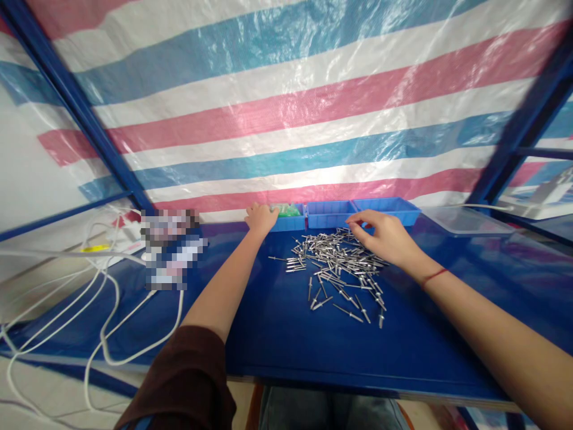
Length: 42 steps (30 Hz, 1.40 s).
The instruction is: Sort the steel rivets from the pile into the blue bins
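Observation:
My left hand (pixel 261 220) is at the left end of a small blue bin (pixel 289 224), its fingers closed over the end wall. Green packaging (pixel 290 210) shows inside that bin. Over the far right of a loose heap of metal pop rivets (pixel 333 254) hovers my right hand (pixel 380 235). Its thumb and forefinger curl towards each other in a pinch near the front of the middle blue bin (pixel 330 216); anything between the tips is too small to make out. A few rivets lie side by side at the heap's left, others scattered towards me.
Another blue bin (pixel 387 206) stands at the right of the row, with a clear plastic lid (pixel 463 220) beside it. White cables (pixel 107 322) loop over the left of the blue table (pixel 277 340). Striped sheeting (pixel 286 119) hangs behind, between blue posts.

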{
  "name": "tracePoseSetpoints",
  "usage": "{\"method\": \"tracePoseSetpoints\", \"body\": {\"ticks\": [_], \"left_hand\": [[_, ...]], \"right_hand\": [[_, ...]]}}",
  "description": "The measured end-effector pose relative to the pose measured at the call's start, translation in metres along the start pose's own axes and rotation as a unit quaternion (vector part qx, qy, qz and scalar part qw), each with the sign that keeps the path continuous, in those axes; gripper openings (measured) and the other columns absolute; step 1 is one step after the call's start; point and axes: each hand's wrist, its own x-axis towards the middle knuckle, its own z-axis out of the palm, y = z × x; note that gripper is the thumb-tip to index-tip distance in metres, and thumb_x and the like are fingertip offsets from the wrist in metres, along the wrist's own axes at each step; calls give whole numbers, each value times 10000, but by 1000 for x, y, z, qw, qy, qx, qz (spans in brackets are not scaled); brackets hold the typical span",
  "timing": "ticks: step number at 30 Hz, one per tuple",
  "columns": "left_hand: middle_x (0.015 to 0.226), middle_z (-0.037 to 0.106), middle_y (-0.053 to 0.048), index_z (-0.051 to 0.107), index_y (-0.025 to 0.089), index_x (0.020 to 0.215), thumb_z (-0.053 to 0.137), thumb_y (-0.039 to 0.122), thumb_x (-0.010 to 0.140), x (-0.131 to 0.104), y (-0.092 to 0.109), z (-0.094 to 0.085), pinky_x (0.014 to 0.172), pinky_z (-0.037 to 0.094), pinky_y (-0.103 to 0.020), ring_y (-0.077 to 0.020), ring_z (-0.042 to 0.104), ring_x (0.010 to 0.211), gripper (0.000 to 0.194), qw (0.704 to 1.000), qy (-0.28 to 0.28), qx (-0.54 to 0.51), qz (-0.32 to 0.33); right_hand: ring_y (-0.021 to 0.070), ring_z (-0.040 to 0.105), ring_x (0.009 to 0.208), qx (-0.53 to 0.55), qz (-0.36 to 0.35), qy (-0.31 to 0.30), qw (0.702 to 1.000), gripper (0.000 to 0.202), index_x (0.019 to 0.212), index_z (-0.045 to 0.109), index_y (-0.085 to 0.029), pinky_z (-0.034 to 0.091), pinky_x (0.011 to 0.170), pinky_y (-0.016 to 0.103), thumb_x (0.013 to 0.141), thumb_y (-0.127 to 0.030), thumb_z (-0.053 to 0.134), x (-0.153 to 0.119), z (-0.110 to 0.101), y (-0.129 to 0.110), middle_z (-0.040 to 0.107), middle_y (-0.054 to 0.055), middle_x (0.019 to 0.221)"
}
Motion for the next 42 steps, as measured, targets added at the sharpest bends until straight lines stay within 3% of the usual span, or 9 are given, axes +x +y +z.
{"method": "tracePoseSetpoints", "body": {"ticks": [5,9,12,17,24,27,31,37,42], "left_hand": [[1308,463,-166,449,204,1299,448,493,848,-32,7,-9,978,365,-479,-338,401,1229,535,993,65,32,92],[1324,490,-102,451,269,1306,330,614,862,-78,-4,-15,1038,325,-440,-282,428,1249,575,974,-125,-32,187],[1500,271,-100,295,350,1411,449,746,718,-107,-12,-13,1075,209,-552,-367,232,1372,813,935,-268,-8,231],[1544,130,-105,162,357,1452,509,758,661,-117,-2,4,1070,57,-641,-409,96,1396,953,920,-284,3,269],[1228,521,-107,480,227,1278,446,480,871,-107,16,26,1030,357,-414,-247,482,1186,481,902,-212,-121,357],[1284,468,-125,386,230,1363,426,511,875,-110,16,15,1063,326,-435,-262,429,1250,565,911,-214,-145,322],[1496,230,-95,249,359,1427,408,722,768,-133,9,-14,1063,108,-668,-406,150,1384,769,922,-252,-69,285],[1550,90,-26,166,441,1430,538,817,561,-171,10,-25,998,-3,-763,-483,-37,1373,1017,891,-309,-52,329],[1548,65,-19,167,448,1428,525,845,526,-160,20,-11,1007,3,-760,-496,-61,1365,1049,913,-279,-65,292]], "right_hand": [[276,612,1014,24,10,-84,996,377,1071,637,-215,498,851,449,837,-474,494,-11,-13,17,658,99,1100],[351,397,1289,32,-10,-243,969,806,1402,367,-314,361,1025,548,689,-556,654,-42,-23,36,423,82,1427],[391,209,1369,5,-30,-300,954,993,1452,241,-352,169,1078,641,607,-593,703,-57,-20,39,291,66,1504],[354,233,1372,22,-69,-275,959,951,1450,252,-263,222,1086,582,660,-595,664,-46,8,18,280,122,1500],[227,560,1083,106,-146,-142,973,248,1065,580,-196,436,959,417,865,-319,500,-31,46,-5,621,108,1107],[218,604,973,107,-88,-84,987,202,1002,589,-201,472,888,400,847,-308,516,-28,44,-2,649,80,1018],[259,575,1053,38,17,-24,999,294,1036,598,-200,413,959,443,838,-399,510,-19,38,21,645,92,1088],[288,564,1091,15,77,-126,989,486,1108,598,-195,405,972,455,827,-567,461,-5,44,42,623,114,1160],[274,562,1098,91,52,-170,980,464,1069,608,-222,404,994,441,842,-586,431,-17,35,26,627,89,1150]]}}
